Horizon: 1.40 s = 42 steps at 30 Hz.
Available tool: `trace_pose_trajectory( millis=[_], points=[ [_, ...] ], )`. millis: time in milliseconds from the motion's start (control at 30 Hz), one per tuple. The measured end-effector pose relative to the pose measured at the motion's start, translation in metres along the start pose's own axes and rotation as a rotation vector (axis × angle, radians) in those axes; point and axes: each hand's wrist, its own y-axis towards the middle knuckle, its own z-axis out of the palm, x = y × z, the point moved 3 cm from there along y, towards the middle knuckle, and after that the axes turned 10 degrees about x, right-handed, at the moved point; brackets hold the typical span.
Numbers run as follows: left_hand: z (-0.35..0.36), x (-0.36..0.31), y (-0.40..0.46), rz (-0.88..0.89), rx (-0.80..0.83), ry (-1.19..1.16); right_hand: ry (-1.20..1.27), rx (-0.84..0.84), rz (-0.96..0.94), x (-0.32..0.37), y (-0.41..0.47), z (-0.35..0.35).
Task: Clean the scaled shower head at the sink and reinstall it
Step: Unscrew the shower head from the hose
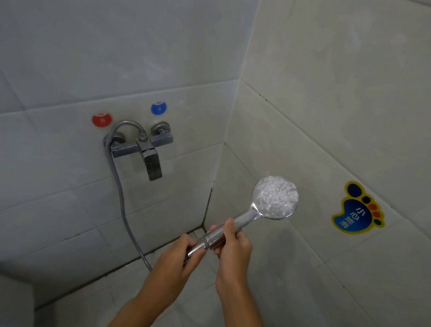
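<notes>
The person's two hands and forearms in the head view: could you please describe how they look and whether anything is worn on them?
Both forearms are bare as far as the frame shows: no sleeves, gloves, watch or bracelet are visible. The left hand and the right hand show no rings or markings that can be made out. The nails look short and unpainted, though the picture is too soft to be certain.

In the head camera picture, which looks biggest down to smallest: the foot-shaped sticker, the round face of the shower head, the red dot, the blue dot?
1. Foot-shaped sticker
2. Shower head face, slightly smaller
3. Red dot and blue dot: too alike to rank
</notes>
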Motion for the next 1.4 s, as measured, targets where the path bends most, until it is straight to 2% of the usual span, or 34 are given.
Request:
trace_pose_trajectory(
  millis=[933, 1133, 1400],
  points=[
    [0.004, 0.0, 0.013, 0.029, 0.016, -0.018, 0.023, -0.024, -0.001, 0.005, 0.01, -0.004],
    [0.003, 0.003, 0.014, 0.031, -0.003, 0.036, 0.036, -0.017, -0.004, 0.008, 0.009, -0.002],
    [-0.003, 0.004, 0.011, 0.037, -0.051, -0.012, -0.002, -0.029, -0.015, 0.004, 0.01, 0.001]
  ],
)
